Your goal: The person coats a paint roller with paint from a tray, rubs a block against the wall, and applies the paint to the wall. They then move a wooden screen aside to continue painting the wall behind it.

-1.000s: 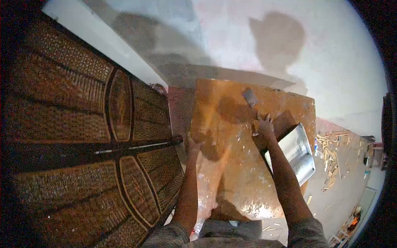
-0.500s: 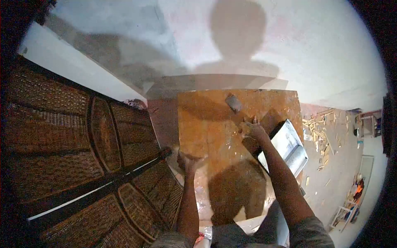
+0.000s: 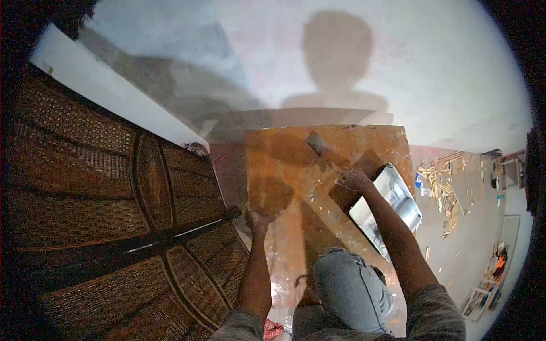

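Note:
My right hand (image 3: 354, 179) presses down on the worn brown wooden table (image 3: 273, 149), its fingers spread, with nothing in it. Just beyond its fingertips lies a small dark grey flat piece (image 3: 315, 142). Under my right forearm, partly covered by it, is a shiny silver tray (image 3: 367, 220) at the table's right side. At the left edge of the tabletop rests my left hand (image 3: 260, 219), thumb apart from the fingers and holding nothing. My bent knee (image 3: 347, 287), in grey-blue trousers, is raised over the table's near side.
A tall dark woven panel with wooden frames (image 3: 153, 187) stands close on the left. Scattered wood sticks (image 3: 438, 182) cover part of the floor to the right. A pale wall (image 3: 261, 62) rises behind the table. Far right, a white frame (image 3: 479, 295) leans near orange items.
My knee has come up over the near part of the table. Both hands stay on the tabletop in nearly the same places, and the view has shifted slightly.

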`<move>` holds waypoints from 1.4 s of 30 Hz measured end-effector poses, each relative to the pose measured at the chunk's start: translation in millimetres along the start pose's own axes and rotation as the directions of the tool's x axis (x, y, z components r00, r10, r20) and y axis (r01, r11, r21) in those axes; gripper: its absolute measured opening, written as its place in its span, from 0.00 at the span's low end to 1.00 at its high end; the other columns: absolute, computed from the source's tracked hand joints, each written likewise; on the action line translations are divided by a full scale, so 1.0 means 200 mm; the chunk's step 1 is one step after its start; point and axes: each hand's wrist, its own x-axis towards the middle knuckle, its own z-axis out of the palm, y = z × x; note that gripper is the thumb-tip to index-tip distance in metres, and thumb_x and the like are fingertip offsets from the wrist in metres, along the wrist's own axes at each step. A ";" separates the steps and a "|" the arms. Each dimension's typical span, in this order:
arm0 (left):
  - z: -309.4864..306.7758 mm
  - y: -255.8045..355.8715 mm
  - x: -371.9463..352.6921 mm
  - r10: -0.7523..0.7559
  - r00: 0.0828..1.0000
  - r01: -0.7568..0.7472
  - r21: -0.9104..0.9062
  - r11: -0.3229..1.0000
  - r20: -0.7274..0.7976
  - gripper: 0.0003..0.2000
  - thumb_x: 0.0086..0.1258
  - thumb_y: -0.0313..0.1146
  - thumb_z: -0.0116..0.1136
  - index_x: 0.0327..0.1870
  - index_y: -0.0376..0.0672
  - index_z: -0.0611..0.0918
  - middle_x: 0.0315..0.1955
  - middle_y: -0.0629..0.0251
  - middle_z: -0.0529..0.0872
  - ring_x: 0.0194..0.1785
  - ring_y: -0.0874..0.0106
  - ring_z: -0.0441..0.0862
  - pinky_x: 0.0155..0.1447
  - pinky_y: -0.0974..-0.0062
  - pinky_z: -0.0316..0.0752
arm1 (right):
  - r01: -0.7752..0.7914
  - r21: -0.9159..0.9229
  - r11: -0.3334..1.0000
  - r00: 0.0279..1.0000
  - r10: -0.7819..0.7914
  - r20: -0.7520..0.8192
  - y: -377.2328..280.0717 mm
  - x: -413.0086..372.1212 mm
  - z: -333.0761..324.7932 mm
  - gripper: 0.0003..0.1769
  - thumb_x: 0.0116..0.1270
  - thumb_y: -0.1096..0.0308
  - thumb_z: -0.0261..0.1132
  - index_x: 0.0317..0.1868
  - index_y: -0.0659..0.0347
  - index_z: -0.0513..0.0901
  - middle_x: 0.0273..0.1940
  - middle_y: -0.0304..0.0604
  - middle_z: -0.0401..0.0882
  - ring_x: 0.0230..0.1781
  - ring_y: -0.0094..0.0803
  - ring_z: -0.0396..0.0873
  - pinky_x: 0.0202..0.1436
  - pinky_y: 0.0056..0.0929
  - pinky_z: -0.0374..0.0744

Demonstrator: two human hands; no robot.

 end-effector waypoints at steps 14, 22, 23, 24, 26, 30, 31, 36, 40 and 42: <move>-0.14 -0.12 0.04 0.514 0.833 -0.312 0.941 0.133 0.203 0.58 0.29 0.42 0.75 0.64 0.38 0.48 0.58 0.49 0.60 0.61 0.56 0.58 0.63 0.61 0.57 | 0.270 0.033 0.962 0.757 -0.192 -0.624 1.07 -0.13 0.01 0.15 0.62 0.67 0.53 0.46 0.64 0.75 0.47 0.51 0.74 0.46 0.43 0.74 0.50 0.36 0.73; 0.17 -0.47 0.02 0.541 0.829 0.039 0.950 -0.309 0.142 0.58 0.31 0.46 0.75 0.66 0.56 0.46 0.63 0.40 0.41 0.63 0.38 0.44 0.58 0.40 0.54 | 0.082 0.759 0.646 0.995 -0.007 -0.101 1.25 -0.37 0.03 0.17 0.63 0.61 0.54 0.49 0.63 0.74 0.44 0.44 0.77 0.37 0.33 0.77 0.33 0.28 0.78; 0.19 -0.57 0.06 0.487 0.867 0.066 0.948 -0.310 0.099 0.58 0.31 0.46 0.75 0.67 0.60 0.46 0.64 0.39 0.37 0.64 0.36 0.40 0.56 0.35 0.53 | 0.141 0.727 0.672 0.985 -0.025 -0.168 1.22 -0.36 0.04 0.17 0.63 0.62 0.54 0.48 0.62 0.75 0.44 0.44 0.77 0.38 0.33 0.77 0.35 0.29 0.78; 0.38 -0.62 -0.07 0.489 0.871 0.128 0.941 -0.313 0.044 0.58 0.31 0.46 0.75 0.66 0.62 0.46 0.63 0.38 0.36 0.63 0.34 0.38 0.54 0.33 0.53 | 0.193 0.694 0.694 0.973 -0.046 -0.225 1.21 -0.36 0.08 0.16 0.62 0.63 0.54 0.48 0.62 0.75 0.44 0.44 0.77 0.39 0.34 0.77 0.36 0.30 0.78; 0.50 -0.66 -0.11 0.487 0.873 0.133 0.938 -0.320 0.043 0.58 0.30 0.45 0.75 0.66 0.64 0.47 0.63 0.36 0.37 0.63 0.31 0.36 0.53 0.31 0.53 | 0.209 0.638 0.741 0.948 0.006 -0.318 1.22 -0.33 0.14 0.15 0.62 0.65 0.54 0.47 0.62 0.75 0.44 0.46 0.77 0.41 0.36 0.76 0.41 0.32 0.76; 0.40 -0.66 -0.05 0.478 0.861 0.037 0.915 -0.401 0.174 0.59 0.28 0.43 0.76 0.66 0.64 0.47 0.61 0.29 0.38 0.61 0.29 0.38 0.55 0.34 0.53 | 0.184 0.434 0.882 0.879 0.050 -0.474 1.14 -0.36 0.15 0.14 0.60 0.68 0.54 0.45 0.64 0.76 0.44 0.51 0.76 0.43 0.43 0.74 0.48 0.34 0.70; 0.38 -0.65 -0.04 0.478 0.857 0.038 0.903 -0.427 0.191 0.59 0.28 0.43 0.76 0.66 0.64 0.47 0.60 0.28 0.38 0.61 0.29 0.40 0.56 0.35 0.52 | 0.167 0.430 0.887 0.871 0.072 -0.486 1.14 -0.35 0.14 0.13 0.59 0.69 0.54 0.44 0.64 0.76 0.44 0.52 0.76 0.43 0.44 0.74 0.48 0.35 0.70; 0.33 -0.62 -0.03 0.412 0.878 -0.113 0.942 -0.315 0.243 0.62 0.24 0.42 0.77 0.67 0.62 0.47 0.59 0.24 0.38 0.63 0.35 0.44 0.62 0.47 0.53 | 0.105 0.706 0.701 0.866 0.283 -0.411 1.20 -0.20 0.06 0.11 0.54 0.72 0.53 0.38 0.66 0.77 0.40 0.55 0.76 0.44 0.49 0.72 0.49 0.37 0.68; 0.33 -0.63 0.00 0.406 0.893 -0.025 0.922 -0.385 0.194 0.62 0.22 0.44 0.77 0.66 0.63 0.47 0.58 0.23 0.38 0.65 0.38 0.42 0.63 0.48 0.51 | -0.004 0.624 0.781 0.825 0.355 -0.439 1.30 -0.05 -0.05 0.12 0.55 0.70 0.54 0.38 0.64 0.78 0.39 0.54 0.76 0.42 0.48 0.73 0.47 0.39 0.69; 0.33 -0.61 -0.01 0.389 0.900 -0.084 0.952 -0.294 0.199 0.62 0.22 0.45 0.77 0.66 0.63 0.47 0.58 0.23 0.38 0.65 0.39 0.40 0.63 0.46 0.50 | -0.082 0.520 0.850 0.824 0.351 -0.444 1.31 -0.02 -0.11 0.12 0.56 0.69 0.54 0.39 0.64 0.78 0.39 0.53 0.76 0.41 0.48 0.73 0.46 0.40 0.70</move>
